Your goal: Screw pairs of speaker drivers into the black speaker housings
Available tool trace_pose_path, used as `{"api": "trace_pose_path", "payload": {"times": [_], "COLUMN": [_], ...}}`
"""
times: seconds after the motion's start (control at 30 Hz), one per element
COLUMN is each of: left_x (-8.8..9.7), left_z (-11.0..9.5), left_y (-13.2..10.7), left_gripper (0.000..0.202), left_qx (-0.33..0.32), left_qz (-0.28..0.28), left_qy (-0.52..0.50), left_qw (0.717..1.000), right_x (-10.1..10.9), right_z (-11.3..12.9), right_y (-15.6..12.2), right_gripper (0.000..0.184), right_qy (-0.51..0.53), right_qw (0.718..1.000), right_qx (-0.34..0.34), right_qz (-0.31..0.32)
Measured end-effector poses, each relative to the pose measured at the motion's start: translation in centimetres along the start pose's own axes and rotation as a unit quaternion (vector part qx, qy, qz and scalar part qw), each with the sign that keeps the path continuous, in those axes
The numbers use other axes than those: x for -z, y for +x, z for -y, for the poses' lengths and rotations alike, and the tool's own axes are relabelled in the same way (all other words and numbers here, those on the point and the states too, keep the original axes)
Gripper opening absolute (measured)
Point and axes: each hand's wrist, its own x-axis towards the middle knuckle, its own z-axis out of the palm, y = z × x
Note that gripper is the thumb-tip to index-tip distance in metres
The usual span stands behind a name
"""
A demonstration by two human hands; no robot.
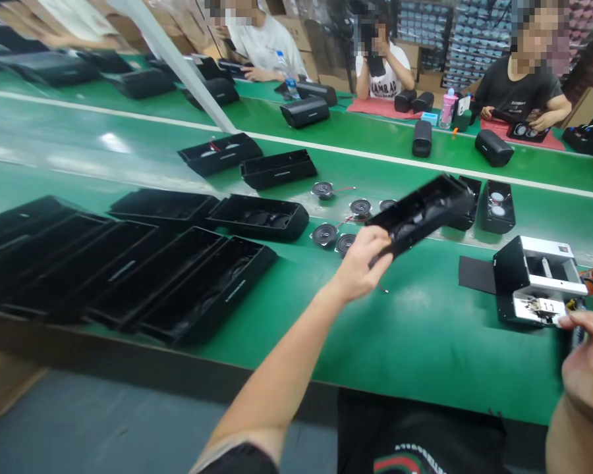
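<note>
My left hand (363,263) is closed on the near end of a long black plastic speaker shell (422,212), which it holds tilted above the green belt (415,329). A thin red wire hangs just below the fingers. My right hand (590,362) is at the right edge, fingers curled round something I cannot make out, next to a small black and white machine (536,280). Several round speaker drivers (325,234) lie on the belt just left of the raised shell.
A row of black shells (128,263) covers the belt's near left. More shells (277,168) lie further back. Finished black speakers (494,147) and bottles stand at the far side, where three other people sit working. A black mat (477,274) lies beside the machine.
</note>
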Motion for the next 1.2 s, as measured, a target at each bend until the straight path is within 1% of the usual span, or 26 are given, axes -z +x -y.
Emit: {"api": "trace_pose_path", "payload": {"times": [0.03,0.07,0.13,0.17,0.2,0.23,0.27,0.3,0.33,0.37,0.43,0.47,0.53,0.6,0.67,0.7,0.77,0.8,0.87,0.93,1.0,1.07,1.13,1.2], "left_x": [0.9,1.5,2.0,1.9,1.6,1.2,0.7,0.1,-0.4,-0.8,-1.2,-1.0,-0.1,1.3,2.7,3.2,3.6,3.5,2.8,1.7,0.5,-0.4,-1.1,-1.3], "left_z": [-1.1,-2.1,-3.8,-4.4,-4.8,-4.9,-4.9,-4.8,-4.7,-4.5,-4.5,-4.6,-4.9,-4.8,-3.8,-2.7,0.2,2.0,5.5,8.3,9.9,10.3,9.8,8.8], "left_y": [-2.5,-4.7,-8.1,-9.3,-10.2,-10.9,-11.4,-11.7,-12.0,-12.1,-12.4,-12.4,-12.0,-10.7,-8.1,-6.3,-1.7,1.0,6.3,10.9,14.0,15.4,15.4,14.6], "left_gripper": [0.016,0.016,0.018,0.020,0.021,0.022,0.023,0.024,0.024,0.024,0.024,0.024,0.025,0.025,0.023,0.026,0.036,0.040,0.048,0.050,0.048,0.047,0.046,0.047], "left_qx": [-0.029,-0.054,-0.090,-0.100,-0.108,-0.113,-0.117,-0.120,-0.122,-0.124,-0.124,-0.123,-0.119,-0.082,-0.004,0.044,0.146,0.200,0.299,0.364,0.389,0.381,0.348,0.303], "left_qz": [0.029,0.059,0.113,0.135,0.154,0.168,0.180,0.188,0.195,0.201,0.214,0.222,0.239,0.251,0.246,0.235,0.200,0.184,0.164,0.162,0.169,0.175,0.168,0.148], "left_qy": [-0.015,-0.029,-0.048,-0.052,-0.054,-0.055,-0.054,-0.053,-0.052,-0.049,-0.039,-0.033,-0.022,-0.008,0.024,0.048,0.109,0.140,0.191,0.221,0.227,0.217,0.200,0.183], "left_qw": [0.999,0.996,0.988,0.984,0.981,0.978,0.975,0.973,0.972,0.970,0.968,0.967,0.964,0.965,0.969,0.970,0.963,0.952,0.920,0.890,0.877,0.882,0.900,0.923], "right_x": [-2.5,-4.8,-9.3,-11.6,-14.1,-16.8,-19.7,-22.7,-25.8,-28.8,-34.1,-36.2,-39.5,-41.9,-43.7,-44.4,-45.5,-45.8,-45.8,-44.9,-42.9,-40.3,-37.5,-34.9], "right_z": [1.6,3.1,5.0,5.4,5.4,5.1,4.5,3.6,2.7,1.6,-0.5,-1.6,-3.2,-4.4,-5.2,-5.4,-5.8,-6.0,-6.6,-7.3,-8.1,-8.8,-9.4,-9.8], "right_y": [1.3,2.6,5.5,6.8,8.1,9.2,10.0,10.5,10.7,10.6,9.7,9.0,7.4,6.1,5.1,4.7,4.4,4.5,4.9,5.8,7.0,8.2,9.1,9.6], "right_gripper": [0.034,0.036,0.035,0.033,0.029,0.028,0.030,0.034,0.039,0.038,0.040,0.044,0.053,0.056,0.053,0.052,0.048,0.047,0.047,0.046,0.044,0.042,0.041,0.036], "right_qy": [0.039,0.072,0.132,0.149,0.144,0.133,0.089,0.005,-0.094,-0.136,-0.193,-0.224,-0.280,-0.321,-0.340,-0.341,-0.331,-0.320,-0.286,-0.238,-0.171,-0.085,0.011,0.099], "right_qw": [0.999,0.997,0.984,0.977,0.965,0.949,0.935,0.901,0.846,0.815,0.774,0.756,0.725,0.698,0.672,0.659,0.640,0.634,0.633,0.636,0.640,0.650,0.666,0.681], "right_qx": [0.019,0.027,0.040,0.024,-0.017,-0.041,-0.056,-0.066,-0.062,-0.068,-0.079,-0.086,-0.104,-0.123,-0.144,-0.157,-0.189,-0.208,-0.254,-0.314,-0.380,-0.443,-0.492,-0.524], "right_qz": [0.005,0.031,0.111,0.153,0.218,0.282,0.340,0.428,0.521,0.560,0.598,0.609,0.620,0.628,0.642,0.651,0.667,0.672,0.673,0.664,0.645,0.611,0.560,0.502]}}
